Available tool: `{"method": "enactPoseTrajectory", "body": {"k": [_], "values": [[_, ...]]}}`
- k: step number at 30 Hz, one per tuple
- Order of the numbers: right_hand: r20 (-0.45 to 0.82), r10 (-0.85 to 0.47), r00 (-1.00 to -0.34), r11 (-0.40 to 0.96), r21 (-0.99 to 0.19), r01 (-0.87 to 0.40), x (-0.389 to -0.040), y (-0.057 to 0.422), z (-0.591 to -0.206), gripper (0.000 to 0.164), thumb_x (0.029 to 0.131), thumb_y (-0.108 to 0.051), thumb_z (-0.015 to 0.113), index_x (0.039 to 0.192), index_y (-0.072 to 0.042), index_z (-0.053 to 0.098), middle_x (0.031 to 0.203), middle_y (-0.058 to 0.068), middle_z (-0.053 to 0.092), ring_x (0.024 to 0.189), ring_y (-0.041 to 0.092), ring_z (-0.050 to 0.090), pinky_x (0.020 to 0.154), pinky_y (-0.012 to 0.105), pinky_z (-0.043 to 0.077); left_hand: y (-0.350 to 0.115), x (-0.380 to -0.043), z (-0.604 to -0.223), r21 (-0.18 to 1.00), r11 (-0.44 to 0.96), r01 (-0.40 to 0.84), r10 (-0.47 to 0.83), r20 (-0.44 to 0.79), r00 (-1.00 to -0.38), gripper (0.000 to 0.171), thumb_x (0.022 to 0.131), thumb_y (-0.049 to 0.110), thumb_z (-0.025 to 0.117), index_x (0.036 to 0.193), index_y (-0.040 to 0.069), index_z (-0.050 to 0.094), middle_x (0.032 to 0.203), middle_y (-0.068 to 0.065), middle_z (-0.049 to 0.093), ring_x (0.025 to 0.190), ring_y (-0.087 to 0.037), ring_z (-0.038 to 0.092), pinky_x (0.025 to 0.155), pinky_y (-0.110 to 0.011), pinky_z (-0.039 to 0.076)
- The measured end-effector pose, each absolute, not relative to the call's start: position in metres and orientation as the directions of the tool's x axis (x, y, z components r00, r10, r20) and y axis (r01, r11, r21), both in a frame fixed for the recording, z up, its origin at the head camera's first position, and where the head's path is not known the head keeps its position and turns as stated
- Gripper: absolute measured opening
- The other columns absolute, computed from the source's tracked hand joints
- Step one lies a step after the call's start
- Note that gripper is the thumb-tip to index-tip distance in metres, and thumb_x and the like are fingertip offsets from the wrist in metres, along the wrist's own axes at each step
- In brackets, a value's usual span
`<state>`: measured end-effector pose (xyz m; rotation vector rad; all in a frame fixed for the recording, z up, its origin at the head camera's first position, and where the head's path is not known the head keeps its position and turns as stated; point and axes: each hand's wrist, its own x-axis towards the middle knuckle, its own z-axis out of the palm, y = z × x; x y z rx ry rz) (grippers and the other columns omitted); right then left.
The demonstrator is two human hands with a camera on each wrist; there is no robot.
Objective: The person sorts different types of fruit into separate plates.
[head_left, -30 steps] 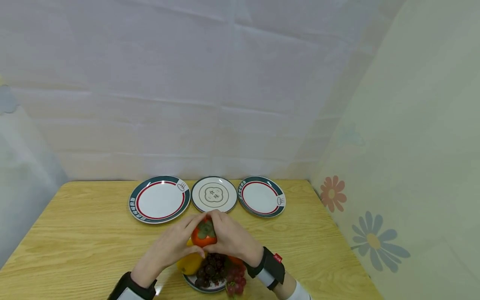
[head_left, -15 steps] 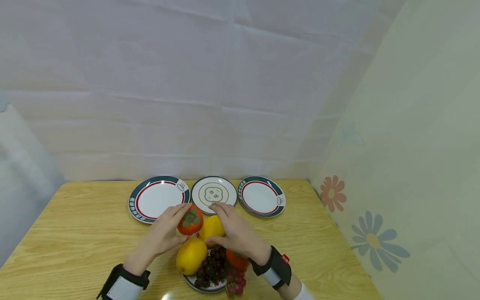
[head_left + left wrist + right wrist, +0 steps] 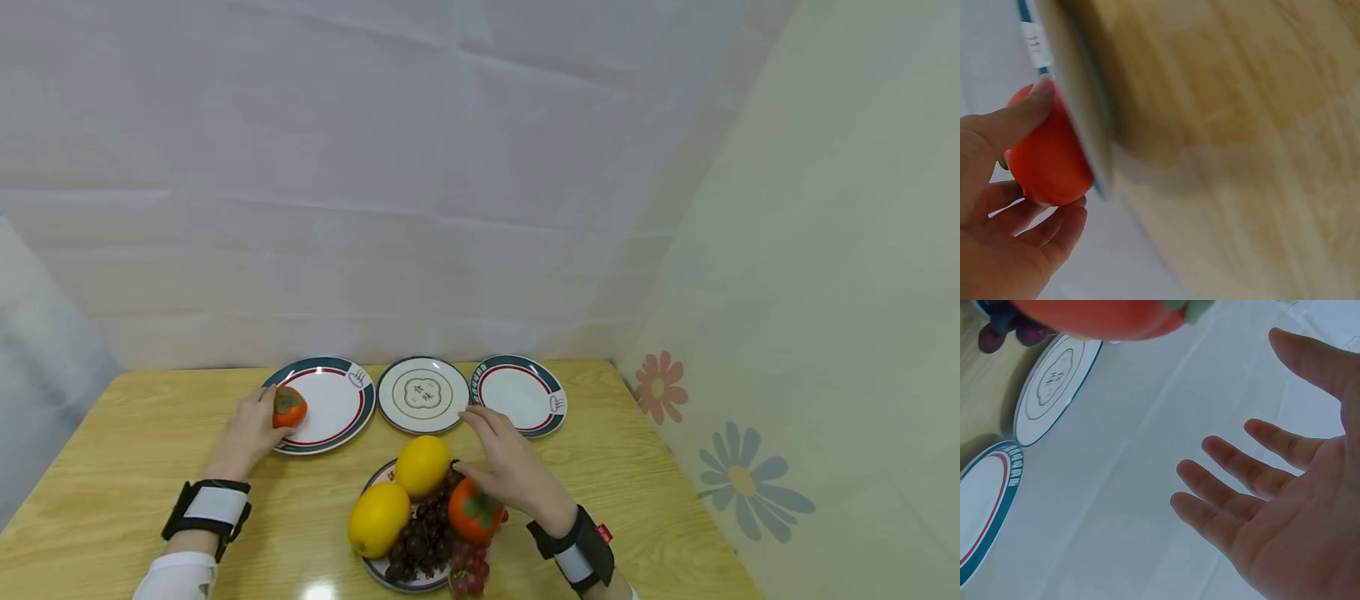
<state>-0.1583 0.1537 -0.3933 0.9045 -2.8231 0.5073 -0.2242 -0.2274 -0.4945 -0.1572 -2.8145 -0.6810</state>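
My left hand (image 3: 249,429) holds an orange-red persimmon (image 3: 289,407) between thumb and fingers, over the left part of the large green-rimmed plate (image 3: 330,404). In the left wrist view the persimmon (image 3: 1050,156) is right by the plate's rim; whether it bears on the plate I cannot tell. My right hand (image 3: 517,467) hovers with fingers spread beside a second persimmon (image 3: 472,512), holding nothing. That persimmon sits on the near fruit plate (image 3: 378,475) with two yellow lemon-like fruits (image 3: 378,521), dark grapes (image 3: 423,533) and red grapes (image 3: 468,567), which hang over the rim.
A small white plate (image 3: 423,394) with a printed centre stands at the back middle. To its right is another green-rimmed plate (image 3: 517,396). Pale cloth (image 3: 375,167) hangs behind the wooden table (image 3: 150,450), and a flowered wall (image 3: 750,333) rises on the right.
My left hand has carried the persimmon left from above the fruit plate to the left plate. The right hand has let go of it and moved slightly right.
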Motion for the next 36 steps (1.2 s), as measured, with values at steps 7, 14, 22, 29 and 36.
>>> {"method": "enactPoseTrajectory", "body": {"k": [7,14,22,29,36], "values": [[0.235,-0.532,-0.813,0.762,-0.285,-0.581,-0.16,0.162,-0.402,0.063,0.086,-0.034,0.069,0.138,-0.007,0.046,0.14,0.015,0.048,0.127,0.029,0.049,0.105,0.042,0.045,-0.233,-0.232,-0.509,0.445,0.891,0.088,0.007,0.18,-0.984,0.08,0.079,0.018,0.076,0.132,-0.024,0.033,0.131,-0.045,0.039,0.109,-0.058,0.048,0.094,-0.065,0.042],[0.238,-0.533,-0.812,0.762,-0.282,-0.583,-0.158,0.166,-0.403,0.06,0.087,-0.033,0.069,0.136,-0.006,0.047,0.137,0.014,0.05,0.125,0.029,0.051,0.103,0.042,0.047,-0.229,-0.223,-0.502,0.407,0.909,0.092,0.008,0.204,-0.979,0.085,0.085,0.036,0.068,0.141,-0.014,0.029,0.143,-0.038,0.03,0.127,-0.059,0.03,0.098,-0.076,0.027],[0.026,-0.535,-0.845,0.794,-0.326,-0.513,-0.147,0.174,-0.407,0.071,0.084,-0.054,0.064,0.139,-0.013,0.045,0.138,0.011,0.051,0.121,0.029,0.055,0.094,0.043,0.052,-0.19,-0.181,-0.466,0.298,0.933,0.2,0.126,0.248,-0.96,0.075,0.091,0.053,0.053,0.143,0.001,0.039,0.149,-0.024,0.036,0.139,-0.048,0.026,0.105,-0.075,0.019],[-0.1,-0.573,-0.813,0.79,-0.333,-0.515,-0.138,0.177,-0.417,0.079,0.078,-0.061,0.066,0.14,-0.017,0.045,0.136,0.008,0.052,0.115,0.025,0.056,0.092,0.041,0.053,-0.15,-0.149,-0.454,0.281,0.916,0.287,0.217,0.256,-0.942,0.074,0.089,0.056,0.055,0.144,0.009,0.04,0.151,-0.015,0.037,0.142,-0.041,0.028,0.111,-0.068,0.02],[-0.157,-0.6,-0.784,0.767,-0.392,-0.509,-0.135,0.176,-0.422,0.082,0.075,-0.055,0.073,0.139,-0.015,0.044,0.128,0.005,0.051,0.095,0.013,0.056,0.077,0.024,0.051,-0.134,-0.14,-0.458,0.315,0.887,0.338,0.255,0.277,-0.927,0.074,0.086,0.057,0.058,0.145,0.014,0.041,0.152,-0.011,0.038,0.141,-0.037,0.031,0.111,-0.066,0.024]]}}
